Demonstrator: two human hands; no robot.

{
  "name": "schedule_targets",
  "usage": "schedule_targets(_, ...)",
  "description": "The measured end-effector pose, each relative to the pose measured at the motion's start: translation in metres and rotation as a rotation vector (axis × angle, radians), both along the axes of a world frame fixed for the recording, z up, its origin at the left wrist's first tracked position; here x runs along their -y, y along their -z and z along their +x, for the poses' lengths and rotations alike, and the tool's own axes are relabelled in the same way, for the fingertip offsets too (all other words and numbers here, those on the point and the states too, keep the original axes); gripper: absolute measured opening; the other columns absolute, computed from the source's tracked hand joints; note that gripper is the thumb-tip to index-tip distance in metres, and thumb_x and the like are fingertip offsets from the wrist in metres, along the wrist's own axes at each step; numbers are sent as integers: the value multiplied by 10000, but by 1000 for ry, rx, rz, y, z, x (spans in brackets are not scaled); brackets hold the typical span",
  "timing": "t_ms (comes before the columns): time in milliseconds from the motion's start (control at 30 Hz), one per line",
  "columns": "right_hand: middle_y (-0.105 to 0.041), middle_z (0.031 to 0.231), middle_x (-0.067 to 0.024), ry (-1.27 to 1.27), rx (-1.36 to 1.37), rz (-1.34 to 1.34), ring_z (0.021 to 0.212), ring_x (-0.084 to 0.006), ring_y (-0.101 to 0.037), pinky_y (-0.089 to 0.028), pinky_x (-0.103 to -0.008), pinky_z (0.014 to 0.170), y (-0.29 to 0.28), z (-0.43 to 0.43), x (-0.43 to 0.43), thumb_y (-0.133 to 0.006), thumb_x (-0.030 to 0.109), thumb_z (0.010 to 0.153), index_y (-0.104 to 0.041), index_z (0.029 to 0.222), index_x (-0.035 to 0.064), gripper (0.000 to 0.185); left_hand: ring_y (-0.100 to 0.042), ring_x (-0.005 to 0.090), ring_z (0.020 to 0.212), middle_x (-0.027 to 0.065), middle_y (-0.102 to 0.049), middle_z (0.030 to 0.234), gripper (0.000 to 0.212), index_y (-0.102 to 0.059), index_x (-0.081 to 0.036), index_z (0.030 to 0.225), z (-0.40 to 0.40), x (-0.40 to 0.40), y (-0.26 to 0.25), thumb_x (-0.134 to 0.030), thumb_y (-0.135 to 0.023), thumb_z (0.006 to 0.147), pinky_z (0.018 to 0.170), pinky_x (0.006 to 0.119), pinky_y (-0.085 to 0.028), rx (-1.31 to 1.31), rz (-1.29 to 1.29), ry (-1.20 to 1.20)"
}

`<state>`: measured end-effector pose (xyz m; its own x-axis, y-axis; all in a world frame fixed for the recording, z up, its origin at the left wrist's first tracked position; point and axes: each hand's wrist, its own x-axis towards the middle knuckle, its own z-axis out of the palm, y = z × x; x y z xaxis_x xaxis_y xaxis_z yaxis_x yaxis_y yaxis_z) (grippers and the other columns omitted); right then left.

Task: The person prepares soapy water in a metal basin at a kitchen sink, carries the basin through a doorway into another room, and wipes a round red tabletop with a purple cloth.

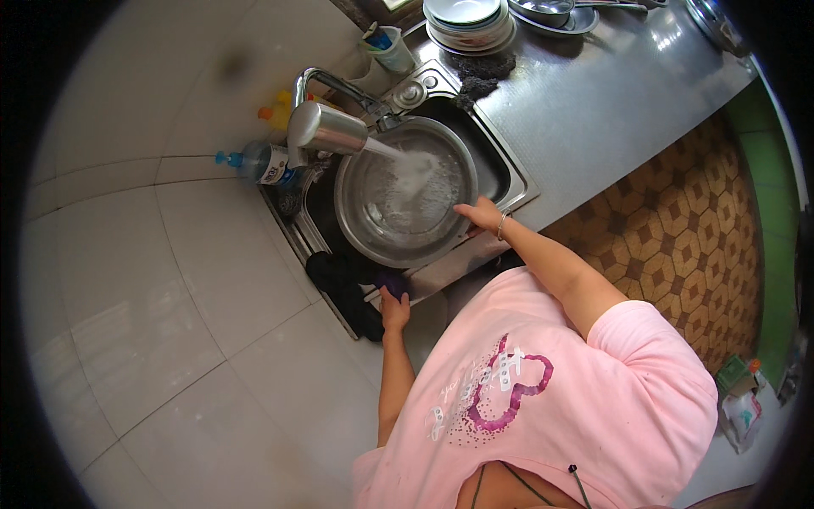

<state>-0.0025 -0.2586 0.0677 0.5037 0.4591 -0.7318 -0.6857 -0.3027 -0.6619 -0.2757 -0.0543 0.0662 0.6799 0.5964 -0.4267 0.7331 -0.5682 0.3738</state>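
A wide round metal basin [356,210] rests over the sink [523,188], partly filled with water. Water runs into it from the faucet's metal spout head [331,129]. My right hand [481,215], with a bracelet at the wrist, holds the basin's near right rim, thumb over the edge. At the sink's near left corner, my left hand [395,310] grips a dark purple item [392,284], perhaps a cloth or scrubber; its far part is in shadow. Beside that hand, a black cloth [343,289] drapes over the sink edge.
Stacked bowls and plates [470,32], dark scrubbing pads [480,76] and metal pans [575,22] are on the steel counter [610,108]. A white cup [395,54] stands behind the sink. A clear pump bottle [261,162] and a yellow bottle [277,114] stand by the tiled wall.
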Motion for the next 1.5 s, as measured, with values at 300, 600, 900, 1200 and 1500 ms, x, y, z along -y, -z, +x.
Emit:
schedule_targets(300, -573, 1025, -188, -65, -68, 61, 749, -309, -642, -564, -405, 586, 24, 5, 2, -665, 294, 739, -337, 1253, 39, 661, -461, 419, 1076, 278, -480, 1170, 642, -248, 42, 1271, 12, 5, 3, -214, -585, 788, 939, 463, -322, -127, 34, -30)
schedule_targets(600, -578, 1058, -142, -119, -154, 123, 765, -290, -638, -566, -388, 599, 20, 7, -1, -645, 290, 761, -382, 1252, 94, 591, -447, 396, 1104, 254, -471, 1184, 652, -241, 23, 1283, 9, 12, 3, -202, -596, 784, 956, 459, -308, -195, 92, -65)
schedule_targets(900, -562, 1053, -193, -35, -183, 117, 817, -310, -625, -579, -373, 589, 28, 18, 11, -648, 278, 767, -445, 1140, -139, 596, -409, 410, 1170, 273, -406, 1276, 733, -206, 29, 1330, 42, 12, -8, -231, -610, 776, 1009, 441, -283, -292, -24, -97)
schedule_targets(1200, -556, 1067, -223, -13, -137, 40, 800, -346, -625, -579, -392, 558, 38, 11, 9, -646, 250, 752, -464, 1135, -131, 570, -434, 388, 1151, 273, -451, 1209, 694, -238, 31, 1292, 18, 2, 20, -107, -619, 728, 962, 410, -349, -214, -56, -142)
schedule_targets(1500, -612, 930, -202, 36, -217, 19, 671, -312, -643, -577, -381, 507, 25, 7, 1, -634, 257, 777, -536, 1098, -43, 450, -440, 412, 1132, 294, -446, 1202, 734, -224, 40, 1287, 13, -17, 30, -158, -638, 715, 965, 419, -338, -311, 33, -128)
